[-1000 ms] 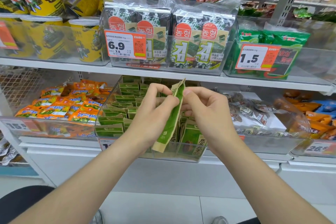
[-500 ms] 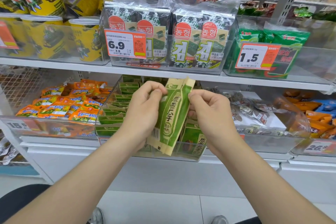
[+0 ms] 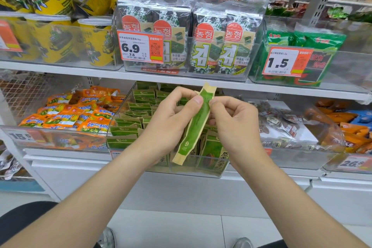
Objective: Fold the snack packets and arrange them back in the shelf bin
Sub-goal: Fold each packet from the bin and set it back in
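A green and tan snack packet (image 3: 194, 127) hangs nearly upright in front of the clear shelf bin (image 3: 201, 172), folded lengthwise into a narrow strip. My left hand (image 3: 171, 121) pinches its upper left edge with the thumb on the green face. My right hand (image 3: 235, 125) pinches the upper right edge, fingers curled behind it. Inside the bin stand several matching green packets (image 3: 128, 125), in rows at the left and upright at the front.
Orange snack packets (image 3: 74, 112) fill the bin to the left. Brown and orange packets (image 3: 289, 125) lie in the bin to the right. The shelf above (image 3: 80, 69) carries seaweed packs (image 3: 217, 42), yellow cups (image 3: 50, 40) and price tags. White floor lies below.
The packet showed its wide printed face half a second ago; now both hands have closed it into a narrow strip, with the hands closer together.
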`<action>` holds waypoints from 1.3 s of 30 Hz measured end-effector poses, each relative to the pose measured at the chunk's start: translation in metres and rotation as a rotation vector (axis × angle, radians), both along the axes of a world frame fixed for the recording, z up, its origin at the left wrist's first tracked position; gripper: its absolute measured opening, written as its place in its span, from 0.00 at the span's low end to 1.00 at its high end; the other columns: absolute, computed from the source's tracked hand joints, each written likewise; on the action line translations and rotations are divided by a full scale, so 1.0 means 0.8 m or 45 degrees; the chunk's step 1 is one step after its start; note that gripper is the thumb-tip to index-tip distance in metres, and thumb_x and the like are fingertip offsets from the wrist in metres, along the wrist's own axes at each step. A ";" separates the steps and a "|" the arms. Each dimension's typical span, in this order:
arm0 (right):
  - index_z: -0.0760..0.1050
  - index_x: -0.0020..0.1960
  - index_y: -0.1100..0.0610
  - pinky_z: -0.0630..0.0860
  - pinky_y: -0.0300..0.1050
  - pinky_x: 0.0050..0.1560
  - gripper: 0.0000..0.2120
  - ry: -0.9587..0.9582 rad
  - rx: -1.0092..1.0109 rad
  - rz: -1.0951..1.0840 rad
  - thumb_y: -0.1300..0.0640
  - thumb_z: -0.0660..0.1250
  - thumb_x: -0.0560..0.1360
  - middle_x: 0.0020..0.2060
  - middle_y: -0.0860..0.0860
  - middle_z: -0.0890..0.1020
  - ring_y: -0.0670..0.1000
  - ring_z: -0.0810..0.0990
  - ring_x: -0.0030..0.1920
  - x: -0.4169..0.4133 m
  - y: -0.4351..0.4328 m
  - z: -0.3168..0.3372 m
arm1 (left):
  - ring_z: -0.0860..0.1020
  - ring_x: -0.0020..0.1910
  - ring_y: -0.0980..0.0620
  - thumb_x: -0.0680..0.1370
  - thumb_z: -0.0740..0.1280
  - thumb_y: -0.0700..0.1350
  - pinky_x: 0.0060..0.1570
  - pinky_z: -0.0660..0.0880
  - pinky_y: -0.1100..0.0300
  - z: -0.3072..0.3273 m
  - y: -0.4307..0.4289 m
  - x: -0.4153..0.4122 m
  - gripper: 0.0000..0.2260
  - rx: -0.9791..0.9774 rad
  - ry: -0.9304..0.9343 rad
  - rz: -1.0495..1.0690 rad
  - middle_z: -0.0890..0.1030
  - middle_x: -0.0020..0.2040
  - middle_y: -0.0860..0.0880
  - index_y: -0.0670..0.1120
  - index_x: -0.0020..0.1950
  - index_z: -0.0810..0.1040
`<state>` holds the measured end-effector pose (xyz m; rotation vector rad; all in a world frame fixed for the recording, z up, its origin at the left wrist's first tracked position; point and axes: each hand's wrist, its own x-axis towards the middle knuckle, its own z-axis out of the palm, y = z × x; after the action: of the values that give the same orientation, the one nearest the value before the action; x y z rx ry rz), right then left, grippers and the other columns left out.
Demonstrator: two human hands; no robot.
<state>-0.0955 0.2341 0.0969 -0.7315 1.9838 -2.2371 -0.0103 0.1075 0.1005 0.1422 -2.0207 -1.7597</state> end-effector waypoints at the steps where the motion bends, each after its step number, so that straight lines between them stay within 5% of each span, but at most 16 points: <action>1: 0.85 0.42 0.58 0.79 0.38 0.38 0.10 0.004 -0.003 0.002 0.65 0.68 0.80 0.35 0.52 0.86 0.45 0.83 0.35 0.000 0.000 0.000 | 0.85 0.49 0.34 0.86 0.65 0.52 0.51 0.82 0.35 -0.001 0.000 0.000 0.08 0.005 -0.003 -0.011 0.86 0.49 0.39 0.49 0.59 0.79; 3: 0.85 0.42 0.58 0.79 0.38 0.38 0.11 0.006 -0.012 0.020 0.65 0.68 0.80 0.35 0.51 0.86 0.45 0.83 0.34 0.001 0.001 0.002 | 0.83 0.55 0.29 0.87 0.63 0.54 0.54 0.79 0.27 -0.004 0.000 0.001 0.09 0.004 -0.009 -0.031 0.85 0.53 0.36 0.51 0.58 0.78; 6: 0.85 0.46 0.60 0.81 0.42 0.39 0.10 0.029 -0.021 0.115 0.66 0.67 0.82 0.38 0.55 0.87 0.50 0.83 0.37 -0.003 0.006 0.004 | 0.85 0.53 0.40 0.88 0.60 0.52 0.56 0.83 0.36 -0.001 -0.002 0.001 0.10 0.048 -0.046 -0.049 0.85 0.55 0.40 0.48 0.60 0.77; 8: 0.84 0.54 0.57 0.81 0.44 0.44 0.05 0.163 0.038 0.154 0.61 0.69 0.83 0.46 0.53 0.87 0.49 0.83 0.45 -0.012 0.011 0.002 | 0.87 0.50 0.45 0.89 0.59 0.51 0.50 0.84 0.42 0.005 -0.008 0.001 0.11 0.196 -0.131 -0.128 0.86 0.53 0.45 0.49 0.62 0.78; 10: 0.78 0.66 0.45 0.81 0.45 0.53 0.13 0.277 0.156 0.193 0.50 0.71 0.82 0.61 0.49 0.83 0.48 0.82 0.59 -0.021 0.016 0.000 | 0.88 0.47 0.44 0.87 0.60 0.52 0.43 0.85 0.41 0.010 -0.017 -0.002 0.11 0.301 -0.241 -0.248 0.88 0.50 0.47 0.54 0.57 0.82; 12: 0.80 0.65 0.46 0.79 0.43 0.57 0.14 0.329 0.269 0.285 0.45 0.71 0.81 0.64 0.48 0.81 0.46 0.80 0.63 -0.027 0.019 0.000 | 0.88 0.48 0.42 0.83 0.64 0.56 0.41 0.86 0.42 0.013 -0.022 -0.004 0.11 0.282 -0.340 -0.371 0.86 0.52 0.43 0.52 0.57 0.82; 14: 0.86 0.54 0.54 0.79 0.40 0.53 0.12 0.352 0.238 0.343 0.47 0.72 0.79 0.57 0.50 0.85 0.44 0.83 0.57 -0.028 0.020 0.000 | 0.86 0.46 0.46 0.82 0.67 0.55 0.44 0.86 0.47 0.007 -0.026 -0.006 0.15 0.143 -0.343 -0.385 0.84 0.51 0.41 0.44 0.58 0.78; 17: 0.88 0.47 0.49 0.80 0.43 0.53 0.03 0.442 0.205 0.180 0.51 0.77 0.76 0.48 0.47 0.88 0.44 0.85 0.51 -0.038 0.019 -0.003 | 0.85 0.49 0.49 0.84 0.67 0.48 0.51 0.83 0.54 -0.002 -0.019 0.008 0.10 0.019 -0.189 -0.407 0.87 0.52 0.46 0.45 0.64 0.79; 19: 0.87 0.45 0.49 0.78 0.42 0.46 0.03 0.570 0.301 0.052 0.55 0.77 0.78 0.40 0.44 0.87 0.41 0.83 0.42 -0.040 0.019 -0.007 | 0.86 0.49 0.45 0.88 0.64 0.47 0.53 0.82 0.48 -0.007 -0.025 0.010 0.10 -0.451 -0.105 -0.321 0.88 0.51 0.45 0.49 0.67 0.80; 21: 0.86 0.45 0.48 0.78 0.41 0.45 0.04 0.703 0.347 -0.037 0.55 0.76 0.79 0.39 0.41 0.86 0.41 0.83 0.40 -0.037 0.019 -0.007 | 0.84 0.46 0.43 0.87 0.62 0.53 0.49 0.80 0.45 -0.013 -0.035 0.002 0.13 -0.781 -0.109 -0.196 0.87 0.45 0.46 0.49 0.60 0.83; 25: 0.85 0.52 0.48 0.82 0.52 0.48 0.03 0.746 0.444 0.026 0.51 0.75 0.79 0.41 0.42 0.87 0.46 0.85 0.41 -0.049 0.025 0.000 | 0.85 0.45 0.50 0.88 0.64 0.48 0.51 0.80 0.50 -0.014 -0.044 0.002 0.11 -0.690 -0.033 -0.073 0.87 0.45 0.53 0.49 0.56 0.86; 29: 0.86 0.51 0.47 0.85 0.57 0.48 0.09 0.686 0.420 0.115 0.62 0.76 0.78 0.42 0.45 0.89 0.49 0.88 0.43 -0.064 0.034 -0.001 | 0.85 0.46 0.63 0.86 0.66 0.49 0.48 0.78 0.64 -0.011 -0.050 0.002 0.09 -0.558 -0.099 -0.013 0.88 0.46 0.61 0.52 0.58 0.87; 32: 0.87 0.52 0.50 0.83 0.54 0.47 0.08 0.952 0.398 -0.074 0.62 0.75 0.78 0.42 0.44 0.88 0.50 0.86 0.41 -0.068 0.036 -0.008 | 0.83 0.47 0.63 0.82 0.74 0.50 0.47 0.78 0.65 -0.018 -0.061 -0.002 0.05 -0.794 -0.330 0.047 0.86 0.47 0.59 0.55 0.56 0.83; 36: 0.88 0.55 0.57 0.83 0.41 0.54 0.09 1.397 0.503 -0.095 0.66 0.77 0.77 0.48 0.49 0.89 0.46 0.87 0.46 -0.059 0.023 -0.017 | 0.81 0.48 0.60 0.73 0.82 0.45 0.47 0.79 0.62 -0.019 -0.060 0.001 0.18 -1.148 -0.446 0.018 0.81 0.47 0.60 0.55 0.57 0.78; 39: 0.86 0.58 0.55 0.85 0.53 0.48 0.08 1.511 0.751 0.094 0.61 0.73 0.79 0.46 0.51 0.89 0.55 0.88 0.45 -0.055 0.007 -0.025 | 0.82 0.48 0.50 0.75 0.78 0.39 0.45 0.81 0.51 -0.026 -0.062 -0.004 0.17 -1.362 -0.545 0.122 0.78 0.44 0.57 0.56 0.50 0.74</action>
<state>-0.1399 0.2400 0.0772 -2.2434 2.6730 -0.9854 -0.0131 0.0580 0.0795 0.2685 -2.9043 -0.4248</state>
